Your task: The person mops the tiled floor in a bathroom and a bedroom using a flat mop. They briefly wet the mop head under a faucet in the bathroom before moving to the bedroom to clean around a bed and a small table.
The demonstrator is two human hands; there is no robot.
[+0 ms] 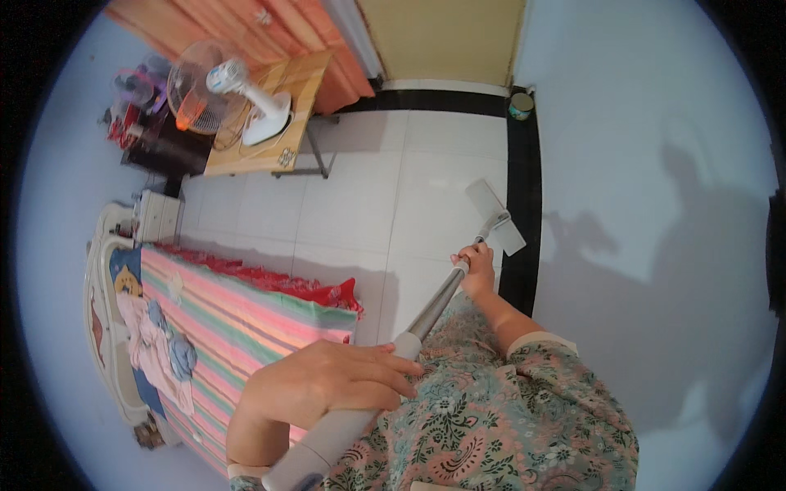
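A long grey-and-white flat mop (pixel 438 303) slants across my front, from the lower left up to the floor ahead. High on its thick pale grip, my left hand (pixel 327 378) is closed with the fingers laid over the handle. My right hand (pixel 477 266) wraps the pole further down, close to the head. The flat rectangular mop head (pixel 485 198) rests on the white floor tiles, one end reaching over the black border strip by the right wall.
A bed (pixel 237 319) with a striped sheet and red frill stands at left. Beyond it are a white bedside cabinet (pixel 158 214) and a wooden table (pixel 303 86) carrying a white fan (pixel 266 114). A small green tin (pixel 521 105) sits in the corner beside a closed door (pixel 446 37).
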